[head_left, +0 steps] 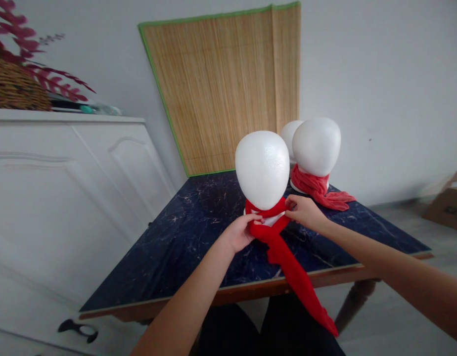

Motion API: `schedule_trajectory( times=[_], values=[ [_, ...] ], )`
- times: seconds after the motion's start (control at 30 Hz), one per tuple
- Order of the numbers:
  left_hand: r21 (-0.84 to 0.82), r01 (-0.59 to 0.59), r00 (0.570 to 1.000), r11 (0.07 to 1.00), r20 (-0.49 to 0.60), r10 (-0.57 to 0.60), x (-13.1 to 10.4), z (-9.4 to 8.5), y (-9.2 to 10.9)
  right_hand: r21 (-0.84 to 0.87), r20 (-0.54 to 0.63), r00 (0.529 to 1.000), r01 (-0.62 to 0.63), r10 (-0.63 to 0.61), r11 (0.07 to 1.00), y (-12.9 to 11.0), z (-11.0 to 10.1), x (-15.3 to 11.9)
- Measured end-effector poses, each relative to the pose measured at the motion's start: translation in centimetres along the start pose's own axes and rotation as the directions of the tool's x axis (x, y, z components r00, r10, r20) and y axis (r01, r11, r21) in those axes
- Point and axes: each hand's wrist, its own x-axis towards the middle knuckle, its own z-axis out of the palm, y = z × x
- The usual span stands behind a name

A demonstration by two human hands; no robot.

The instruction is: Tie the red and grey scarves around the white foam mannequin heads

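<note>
Scarf of bright red cloth point(293, 269): crossed round the neck of the front smooth white egg-shaped head point(262, 168), its long tail dropping over the table's near edge in front of dark trousers point(232, 331).
Left hand point(241, 232): partly curled, thumb and fingers closed on the scarf's loop at the left of the neck, covering part of it.
Right hand point(302, 210): thumb and fingertips pinched together on the loop's right side.
Heads behind: a second smooth white head point(317, 146) to the right, a coral-red scarf point(313, 187) round its neck with one end on the table; a third white head point(289, 136), largely hidden by the other two.
Table point(199, 222): dark blue marble-patterned top, brown wooden edge.
Wall point(380, 74): pale grey, with a tan slatted mat edged in green point(221, 89) against it.
Left side: white panelled cabinet point(31, 198) with a black handle point(78, 330); on top, a brown woven basket point(17, 86) and pink leafy stems point(19, 32).
Right side: brown cardboard box point(447, 207) on the greyish floor point(406, 296).
</note>
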Motion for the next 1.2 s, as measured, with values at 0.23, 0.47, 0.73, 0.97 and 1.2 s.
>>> schedule_trajectory(
  times=[0.23,0.47,0.73,0.97,1.2],
  values=[
    [0.277,0.122,0.983,0.953,0.102,-0.155,-2.6,-2.4,2.1,-0.127,-0.026,1.0,0.015,-0.018,0.992,0.2,0.1,0.7],
    [0.115,-0.152,0.955,0.982,0.274,0.115,-4.8,-3.3,-0.7,-0.05,0.015,0.999,-0.051,0.052,0.997,-0.5,0.9,0.6],
    [-0.019,0.02,0.999,1.0,0.046,-0.019,-6.5,-3.7,-2.0,-0.018,0.042,0.996,-0.077,0.078,0.997,0.2,1.6,1.0],
    [-0.057,0.057,0.987,0.997,0.153,-0.048,-8.8,-3.9,-2.3,-0.05,-0.059,0.997,-0.049,0.047,0.998,0.7,2.4,0.6],
    [-0.074,-0.155,0.979,0.985,0.125,0.164,-9.5,-2.6,-3.6,0.16,-0.002,0.999,0.037,-0.037,0.986,0.2,3.6,0.8]
  ],
)
